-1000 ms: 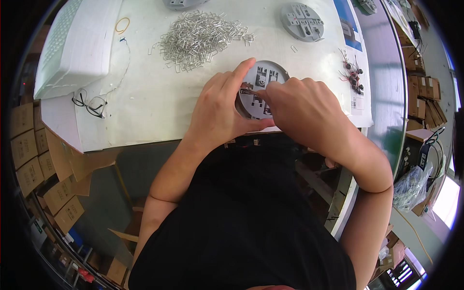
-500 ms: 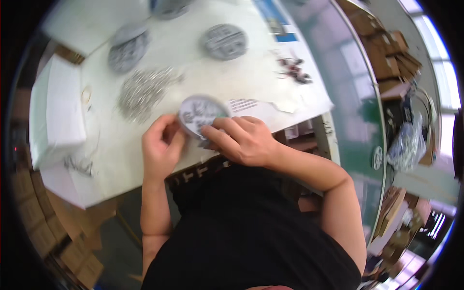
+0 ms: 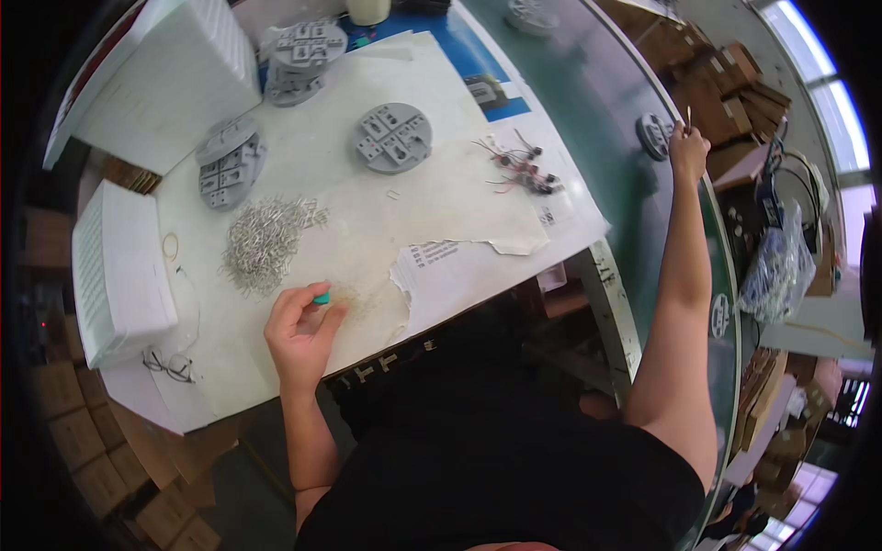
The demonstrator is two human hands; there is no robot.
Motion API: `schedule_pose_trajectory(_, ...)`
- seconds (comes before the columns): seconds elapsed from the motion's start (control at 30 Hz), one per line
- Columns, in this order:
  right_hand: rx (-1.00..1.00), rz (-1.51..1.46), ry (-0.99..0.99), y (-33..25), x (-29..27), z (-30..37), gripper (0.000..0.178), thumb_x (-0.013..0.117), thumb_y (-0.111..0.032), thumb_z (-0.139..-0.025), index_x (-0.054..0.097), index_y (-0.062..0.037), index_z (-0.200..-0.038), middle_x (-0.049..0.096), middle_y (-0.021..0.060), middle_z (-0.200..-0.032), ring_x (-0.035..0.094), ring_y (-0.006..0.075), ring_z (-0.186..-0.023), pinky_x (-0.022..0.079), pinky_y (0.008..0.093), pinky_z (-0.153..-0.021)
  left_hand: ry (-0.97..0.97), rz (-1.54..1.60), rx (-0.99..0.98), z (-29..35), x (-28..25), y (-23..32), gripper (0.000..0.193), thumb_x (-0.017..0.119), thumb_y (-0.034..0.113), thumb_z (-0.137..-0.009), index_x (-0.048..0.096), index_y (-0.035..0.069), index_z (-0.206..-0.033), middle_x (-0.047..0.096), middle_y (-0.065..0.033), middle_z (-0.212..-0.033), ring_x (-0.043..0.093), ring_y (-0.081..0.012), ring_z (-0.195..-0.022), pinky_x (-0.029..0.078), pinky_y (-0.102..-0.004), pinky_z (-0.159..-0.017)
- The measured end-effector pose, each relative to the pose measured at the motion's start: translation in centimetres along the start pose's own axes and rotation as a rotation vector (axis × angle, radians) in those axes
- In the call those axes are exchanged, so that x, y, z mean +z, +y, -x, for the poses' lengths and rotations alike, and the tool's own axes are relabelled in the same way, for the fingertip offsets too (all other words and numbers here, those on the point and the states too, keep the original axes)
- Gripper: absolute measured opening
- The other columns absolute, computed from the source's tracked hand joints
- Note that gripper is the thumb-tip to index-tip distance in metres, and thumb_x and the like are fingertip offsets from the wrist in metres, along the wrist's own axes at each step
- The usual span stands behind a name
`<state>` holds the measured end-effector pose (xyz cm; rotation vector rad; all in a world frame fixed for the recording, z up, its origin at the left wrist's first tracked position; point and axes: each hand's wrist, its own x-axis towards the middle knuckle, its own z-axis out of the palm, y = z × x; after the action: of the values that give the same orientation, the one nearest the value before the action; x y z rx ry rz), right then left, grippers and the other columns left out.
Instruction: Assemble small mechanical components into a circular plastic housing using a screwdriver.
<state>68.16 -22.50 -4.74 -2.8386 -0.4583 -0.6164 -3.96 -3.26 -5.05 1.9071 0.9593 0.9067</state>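
My left hand [image 3: 301,340] is over the near part of the table, its thumb and fingers bent around a small green block [image 3: 321,298]. Far to the right, my right arm stretches across the green surface. There my right hand [image 3: 689,154] is closed with a thin thing [image 3: 689,115] sticking up from it, too small to name. Just left of that hand lies a round grey disc [image 3: 654,136], tilted in view; whether the fingers touch it I cannot tell. A heap of small shiny metal pieces [image 3: 266,243] lies beyond my left hand.
On the white table [image 3: 441,216] is a grey disc with block-like inserts [image 3: 393,138]. Stacked discs [image 3: 308,55] and more discs [image 3: 230,170] lie farther left, near white foam boxes [image 3: 124,271]. Wired black parts [image 3: 528,170] lie right. Another disc [image 3: 531,16] is on the green surface.
Both hands were at a grey disc above the table's near edge. My right hand has moved far right beside a disc on the green surface; my left hand stays near the table's front.
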Motion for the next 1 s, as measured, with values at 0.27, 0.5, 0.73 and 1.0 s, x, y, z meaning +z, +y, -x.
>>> schedule_pose_trajectory(0.27,-1.067,-0.638,-0.671,-29.0,-13.6,23.6,0.030,0.079,-0.009,-0.093,0.079,-0.0137,-0.122,0.076,0.0121,-0.096,0.073,0.0266,-0.084,0.056,0.0362,-0.076,-0.077,-0.002,0.078,-2.1,1.1,1.7,0.025,0.082,-0.001,-0.089,0.079,0.000,-0.114,0.074,-0.0101,-0.107,0.069,-0.0206,-0.090,0.056,-0.0319,-0.081)
schedule_pose_trajectory(0.5,-1.313,-0.831,-0.564,-29.5,-16.1,27.7,0.018,0.076,-0.013,-0.093,0.078,-0.0132,-0.111,0.073,0.0093,-0.090,0.072,0.0339,-0.080,0.057,0.0431,-0.071,0.215,-0.093,0.308,-1.2,-0.7,2.1,0.058,0.094,0.012,-0.079,0.074,0.004,-0.132,0.070,-0.0128,-0.128,0.068,-0.0291,-0.110,0.057,-0.0386,-0.096)
schedule_pose_trajectory(0.73,-1.323,-0.862,-1.030,-29.8,-16.5,28.8,0.022,0.081,-0.008,-0.086,0.077,-0.0059,-0.108,0.071,0.0116,-0.092,0.070,0.0306,-0.077,0.057,0.0390,-0.067,-0.207,-0.217,0.253,-0.9,0.6,1.5,0.100,0.100,0.022,-0.064,0.058,0.008,-0.153,0.060,-0.0136,-0.142,0.055,-0.0355,-0.133,0.049,-0.0478,-0.112)
schedule_pose_trajectory(1.0,-1.438,-0.421,-0.898,-35.3,-13.7,24.6,0.012,0.078,-0.015,-0.091,0.076,-0.0074,-0.100,0.072,0.0060,-0.099,0.070,0.0277,-0.082,0.056,0.0417,-0.076,-0.157,-0.133,0.167,-1.2,1.0,2.0,0.098,0.103,0.023,-0.058,0.062,0.007,-0.146,0.062,-0.0129,-0.138,0.058,-0.0355,-0.127,0.051,-0.0459,-0.108)
